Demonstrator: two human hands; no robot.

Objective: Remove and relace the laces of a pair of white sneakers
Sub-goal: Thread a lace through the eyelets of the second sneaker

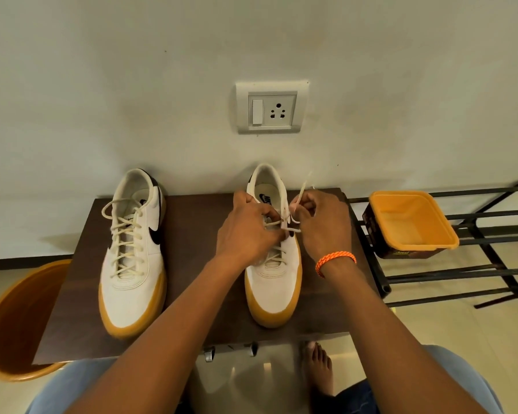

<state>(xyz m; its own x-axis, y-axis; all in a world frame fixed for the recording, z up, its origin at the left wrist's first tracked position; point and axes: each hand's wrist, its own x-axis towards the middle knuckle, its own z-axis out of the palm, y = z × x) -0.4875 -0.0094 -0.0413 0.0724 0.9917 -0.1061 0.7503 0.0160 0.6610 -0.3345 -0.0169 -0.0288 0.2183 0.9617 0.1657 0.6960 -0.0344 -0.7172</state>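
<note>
- Sneaker on your left: fully laced, untouched on the dark table.
- Your left hand pinches the lace at the right sneaker's upper eyelets.
- Your right hand grips the lace end; whether you're unlacing or relacing isn't clear.

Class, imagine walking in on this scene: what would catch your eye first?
Two hands meet over the right sneaker at the table's middle: the left hand holds its upper, and the right hand pinches a lace. The fully laced left sneaker stands beside it. An orange tub sits on the rack at right.
</note>
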